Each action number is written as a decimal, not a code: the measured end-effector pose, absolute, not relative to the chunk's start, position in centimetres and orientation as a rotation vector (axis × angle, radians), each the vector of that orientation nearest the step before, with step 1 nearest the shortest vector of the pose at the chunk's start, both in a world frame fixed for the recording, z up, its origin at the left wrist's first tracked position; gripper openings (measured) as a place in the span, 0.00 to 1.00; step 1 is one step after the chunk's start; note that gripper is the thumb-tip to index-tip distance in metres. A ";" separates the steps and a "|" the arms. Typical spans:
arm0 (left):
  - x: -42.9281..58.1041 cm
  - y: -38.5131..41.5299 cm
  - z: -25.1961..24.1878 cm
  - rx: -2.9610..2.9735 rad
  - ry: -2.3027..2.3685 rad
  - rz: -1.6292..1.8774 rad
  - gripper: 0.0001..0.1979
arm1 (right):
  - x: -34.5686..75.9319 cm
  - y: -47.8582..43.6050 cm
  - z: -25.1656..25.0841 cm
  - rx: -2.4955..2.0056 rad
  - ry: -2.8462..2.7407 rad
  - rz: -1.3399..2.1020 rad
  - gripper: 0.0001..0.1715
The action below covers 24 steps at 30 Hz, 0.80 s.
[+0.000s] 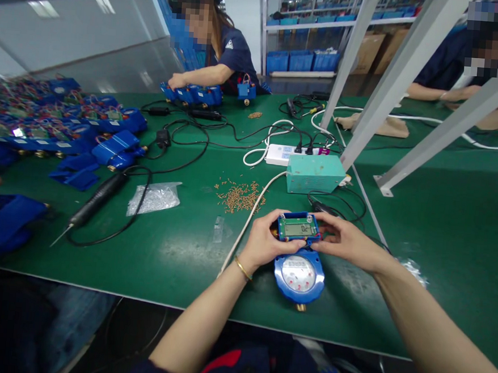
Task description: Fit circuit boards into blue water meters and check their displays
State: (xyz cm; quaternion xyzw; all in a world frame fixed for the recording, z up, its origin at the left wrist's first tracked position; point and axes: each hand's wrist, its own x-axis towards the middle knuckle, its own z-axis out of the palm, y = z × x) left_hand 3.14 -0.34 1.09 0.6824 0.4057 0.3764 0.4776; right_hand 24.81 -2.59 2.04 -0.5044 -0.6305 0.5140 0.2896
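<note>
A blue water meter [299, 276] with a round dial lies on the green table in front of me. Above its dial is a blue housing holding a green circuit board with a small grey display [297, 229]. My left hand [266, 239] grips the housing's left side, thumb along the lower edge. On the right side, my right hand [341, 238] holds the same housing between thumb and fingers. Some fingertips of both hands are hidden behind it. A brass fitting [301, 307] shows at the meter's near end.
Brass-coloured screws [240, 198] lie in a loose pile beyond my left hand, beside a plastic bag [154, 198]. A turquoise box [316, 174] and a power strip [279, 154] stand ahead. An electric screwdriver [98, 199] and several meters [44, 127] are leftward. Co-workers sit across and beside.
</note>
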 end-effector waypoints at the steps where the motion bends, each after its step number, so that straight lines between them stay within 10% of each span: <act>1: 3.2 -0.4 1.2 1.649 0.987 0.918 0.26 | 24.9 -2.3 2.1 -1.337 -1.692 1.424 0.36; 15: 3.4 -0.3 1.2 1.549 0.952 0.940 0.27 | 25.7 3.1 5.0 -1.290 -1.981 1.721 0.29; 24: 3.0 0.2 0.4 1.572 0.981 0.942 0.28 | 27.2 -1.0 5.9 -1.238 -1.957 1.256 0.16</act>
